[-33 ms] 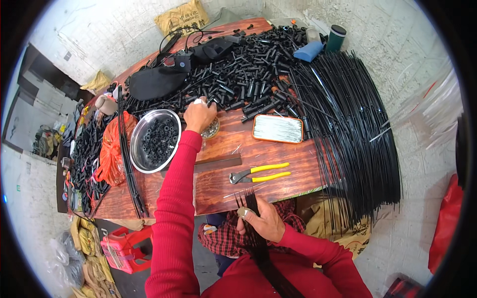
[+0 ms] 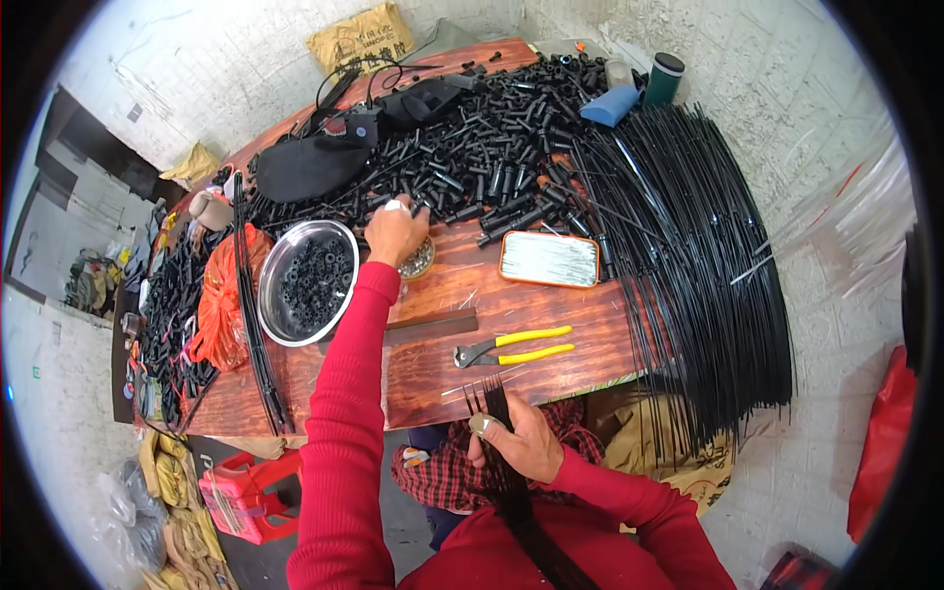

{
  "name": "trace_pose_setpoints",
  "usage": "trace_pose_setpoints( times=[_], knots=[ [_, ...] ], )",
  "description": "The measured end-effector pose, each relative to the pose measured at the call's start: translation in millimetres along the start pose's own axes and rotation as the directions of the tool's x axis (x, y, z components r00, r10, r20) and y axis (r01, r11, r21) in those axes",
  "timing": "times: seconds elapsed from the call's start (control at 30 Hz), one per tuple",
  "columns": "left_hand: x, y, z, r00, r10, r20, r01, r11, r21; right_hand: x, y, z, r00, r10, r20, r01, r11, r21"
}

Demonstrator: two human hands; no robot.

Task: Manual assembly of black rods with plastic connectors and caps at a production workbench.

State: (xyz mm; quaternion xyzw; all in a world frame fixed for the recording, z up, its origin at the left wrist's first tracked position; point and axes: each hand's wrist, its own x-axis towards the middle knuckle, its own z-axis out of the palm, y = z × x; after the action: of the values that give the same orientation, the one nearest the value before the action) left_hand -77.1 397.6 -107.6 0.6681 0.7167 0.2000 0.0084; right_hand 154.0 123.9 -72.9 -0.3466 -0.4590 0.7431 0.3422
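Observation:
My left hand reaches over the table to the near edge of a heap of black tubular plastic fittings. Its fingers are curled together, with white wrapping on one; what they pinch, if anything, is hidden. Beside that hand a small round dish of tiny pieces is partly covered. Low at the table's front edge, my right hand is closed round a bundle of thin black rods, their tips fanned upward and their lower part against my red top. Something pale covers its thumb.
A steel bowl holds small black rings. Yellow-handled pliers, a flat dark bar and an orange-rimmed tray of thin pale pins lie mid-table. Long black rods hang over the right edge. A red bag sits left.

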Motion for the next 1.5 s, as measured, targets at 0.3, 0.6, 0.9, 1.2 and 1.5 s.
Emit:
trace_pose_setpoints(
  times=[0.3, 0.6, 0.9, 1.2, 1.5],
  knots=[
    [-14.3, 34.2, -6.5, 0.966, 0.253, 0.044, -0.252, 0.967, -0.028, 3.7, -7.5, -0.6, 1.0, 0.018, 0.001, -0.018, 1.0, 0.0],
    [-26.6, 45.8, -4.6, 0.954, 0.296, 0.039, -0.27, 0.911, -0.311, -3.0, -4.4, 1.6, 1.0, -0.019, -0.007, 0.019, 1.0, -0.018],
    [-123.5, 31.1, -62.8, 0.866, 0.084, 0.493, 0.499, -0.073, -0.864, -27.7, 0.2, 7.3, 0.999, 0.037, -0.035, -0.031, 0.988, 0.149],
    [-249.1, 15.8, -123.0, 0.797, 0.156, 0.584, 0.604, -0.171, -0.778, -32.3, 6.2, 26.5, 1.0, -0.025, 0.014, 0.024, 0.995, 0.092],
    [-285.7, -0.1, -139.3, 0.814, 0.166, 0.556, 0.578, -0.15, -0.802, -46.1, 9.1, 47.2, 0.998, -0.033, 0.046, 0.031, 0.999, 0.027]
  ],
)
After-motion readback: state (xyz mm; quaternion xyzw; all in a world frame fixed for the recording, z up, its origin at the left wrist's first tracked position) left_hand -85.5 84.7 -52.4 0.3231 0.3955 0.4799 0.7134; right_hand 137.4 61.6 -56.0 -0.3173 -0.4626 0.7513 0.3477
